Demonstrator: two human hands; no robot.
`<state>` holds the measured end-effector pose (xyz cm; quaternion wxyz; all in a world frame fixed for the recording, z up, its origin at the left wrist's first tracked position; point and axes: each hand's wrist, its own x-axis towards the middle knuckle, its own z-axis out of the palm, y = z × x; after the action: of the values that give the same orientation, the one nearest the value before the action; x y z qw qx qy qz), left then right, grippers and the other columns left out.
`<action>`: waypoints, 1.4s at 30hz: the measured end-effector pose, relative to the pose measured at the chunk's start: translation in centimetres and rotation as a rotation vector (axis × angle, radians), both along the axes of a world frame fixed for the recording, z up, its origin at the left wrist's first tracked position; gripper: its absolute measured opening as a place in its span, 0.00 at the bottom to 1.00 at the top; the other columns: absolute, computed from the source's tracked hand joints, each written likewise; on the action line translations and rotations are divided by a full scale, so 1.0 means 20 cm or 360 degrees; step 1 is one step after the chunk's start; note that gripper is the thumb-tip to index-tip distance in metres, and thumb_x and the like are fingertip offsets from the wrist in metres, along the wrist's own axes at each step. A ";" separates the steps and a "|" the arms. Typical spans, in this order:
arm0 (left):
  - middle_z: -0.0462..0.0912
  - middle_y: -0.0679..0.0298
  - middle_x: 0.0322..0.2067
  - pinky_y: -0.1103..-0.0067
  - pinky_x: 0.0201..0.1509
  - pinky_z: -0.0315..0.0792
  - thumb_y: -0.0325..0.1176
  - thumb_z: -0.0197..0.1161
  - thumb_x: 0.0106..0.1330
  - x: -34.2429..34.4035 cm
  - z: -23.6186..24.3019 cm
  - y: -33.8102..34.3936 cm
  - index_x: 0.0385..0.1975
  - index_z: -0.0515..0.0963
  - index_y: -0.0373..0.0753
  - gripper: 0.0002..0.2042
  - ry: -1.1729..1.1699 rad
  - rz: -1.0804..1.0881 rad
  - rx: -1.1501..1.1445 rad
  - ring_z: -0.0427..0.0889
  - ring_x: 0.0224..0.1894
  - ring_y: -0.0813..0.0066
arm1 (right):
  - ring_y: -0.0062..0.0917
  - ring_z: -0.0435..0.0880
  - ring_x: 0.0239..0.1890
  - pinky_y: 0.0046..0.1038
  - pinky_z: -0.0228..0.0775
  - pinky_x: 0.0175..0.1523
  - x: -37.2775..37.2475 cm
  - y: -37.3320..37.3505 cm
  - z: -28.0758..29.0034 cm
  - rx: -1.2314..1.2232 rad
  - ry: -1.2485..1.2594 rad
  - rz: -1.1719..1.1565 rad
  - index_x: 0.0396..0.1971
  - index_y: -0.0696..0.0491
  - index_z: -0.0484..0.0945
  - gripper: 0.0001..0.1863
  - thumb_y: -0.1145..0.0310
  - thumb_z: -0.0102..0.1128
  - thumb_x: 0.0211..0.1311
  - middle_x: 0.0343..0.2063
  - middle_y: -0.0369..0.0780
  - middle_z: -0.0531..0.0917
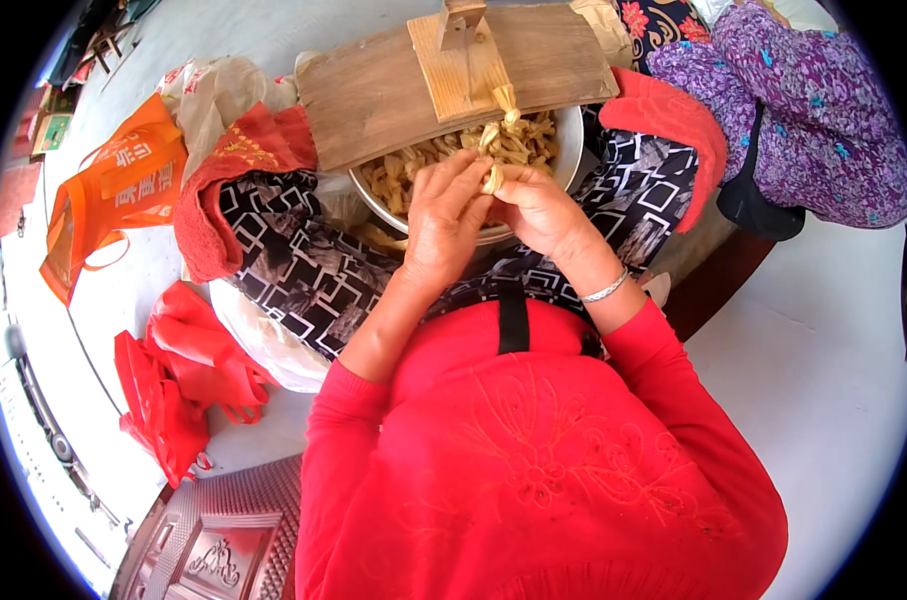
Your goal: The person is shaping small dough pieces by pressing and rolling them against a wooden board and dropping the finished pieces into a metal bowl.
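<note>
Over the near side of a round metal basin (572, 140), in the head view, a person's two bare hands meet around a pale-gold knotted strip (493, 181). The right hand (546, 208), with a silver bracelet (606, 287) below its wrist, has thumb and fingers clamped on the strip; the left hand (444, 212) is bent against it from the other side, though whether its fingertips pinch it cannot be told. Inside the basin lies a heap of similar golden pieces (399, 180). Across the basin's far side rests a wide wooden plank (359, 95), topped by a smaller board (446, 70). Left of the basin are a red towel (209, 225) and, farther out, an orange bag (139, 175). Nearer the person, left of the basin, is a red bag (199, 365). Purple patterned fabric (814, 120) is well to the basin's right.
</note>
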<state>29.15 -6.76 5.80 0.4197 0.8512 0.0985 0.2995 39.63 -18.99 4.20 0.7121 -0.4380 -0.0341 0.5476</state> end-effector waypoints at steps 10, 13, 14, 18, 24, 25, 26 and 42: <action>0.75 0.66 0.21 0.80 0.31 0.69 0.32 0.54 0.67 0.07 0.00 0.07 0.35 0.76 0.31 0.09 0.0463 0.0006 -0.1277 0.72 0.25 0.80 | 0.20 0.74 0.45 0.20 0.69 0.49 0.03 0.07 0.09 0.0026 -0.1629 -0.0733 0.34 0.61 0.81 0.06 0.83 0.61 0.56 0.45 0.39 0.74; 0.77 0.64 0.23 0.79 0.32 0.70 0.30 0.57 0.65 -0.06 -0.05 0.06 0.35 0.77 0.32 0.07 0.0454 -0.0079 -0.1347 0.74 0.25 0.77 | 0.21 0.75 0.48 0.21 0.70 0.52 0.07 0.05 0.08 0.0075 -0.1585 -0.0662 0.38 0.58 0.82 0.09 0.81 0.62 0.57 0.48 0.39 0.73; 0.78 0.63 0.23 0.78 0.32 0.71 0.30 0.58 0.65 -0.09 -0.06 0.06 0.35 0.77 0.33 0.07 0.0424 -0.0104 -0.1340 0.76 0.25 0.74 | 0.22 0.75 0.48 0.21 0.71 0.52 0.07 0.03 0.09 0.0051 -0.1543 -0.0516 0.39 0.58 0.82 0.09 0.81 0.62 0.57 0.49 0.39 0.73; 0.80 0.56 0.31 0.71 0.36 0.74 0.29 0.60 0.63 -0.12 0.05 0.15 0.36 0.78 0.39 0.05 0.0460 0.0081 -0.0250 0.80 0.34 0.54 | 0.24 0.71 0.55 0.24 0.68 0.57 0.12 -0.02 0.18 -0.0160 -0.1381 -0.0371 0.55 0.57 0.72 0.26 0.64 0.66 0.58 0.60 0.41 0.68; 0.81 0.54 0.30 0.71 0.36 0.74 0.29 0.60 0.63 0.01 0.13 0.15 0.35 0.78 0.37 0.05 0.0316 -0.0102 0.0028 0.80 0.33 0.53 | 0.16 0.78 0.34 0.19 0.72 0.40 0.21 0.08 0.34 -0.0221 -0.1569 0.0500 0.44 0.60 0.78 0.13 0.70 0.61 0.62 0.32 0.36 0.83; 0.80 0.55 0.29 0.69 0.35 0.73 0.30 0.60 0.63 0.03 0.14 0.15 0.34 0.78 0.38 0.04 0.0286 -0.0116 -0.0049 0.79 0.32 0.52 | 0.16 0.78 0.31 0.18 0.72 0.38 0.24 0.09 0.33 -0.0252 -0.1378 0.0537 0.42 0.60 0.78 0.11 0.71 0.61 0.62 0.29 0.36 0.82; 0.79 0.57 0.28 0.72 0.35 0.73 0.30 0.60 0.63 0.04 0.15 0.17 0.34 0.78 0.36 0.05 0.0378 -0.0169 -0.0250 0.78 0.31 0.57 | 0.15 0.79 0.29 0.18 0.71 0.36 0.28 0.08 0.31 -0.0282 -0.1186 0.0573 0.39 0.61 0.79 0.09 0.72 0.61 0.62 0.27 0.36 0.82; 0.75 0.72 0.25 0.86 0.30 0.66 0.28 0.57 0.66 0.33 0.04 0.43 0.36 0.76 0.33 0.05 0.0348 -0.0148 -0.1226 0.71 0.27 0.85 | 0.15 0.72 0.25 0.20 0.67 0.33 0.44 0.29 0.21 -0.0370 -0.2087 -0.0253 0.32 0.59 0.77 0.03 0.76 0.58 0.61 0.21 0.34 0.76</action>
<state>35.76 1.91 6.58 0.7081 0.6620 0.2091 0.1290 48.36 -13.22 8.45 0.5303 -0.7551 -0.3681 0.1140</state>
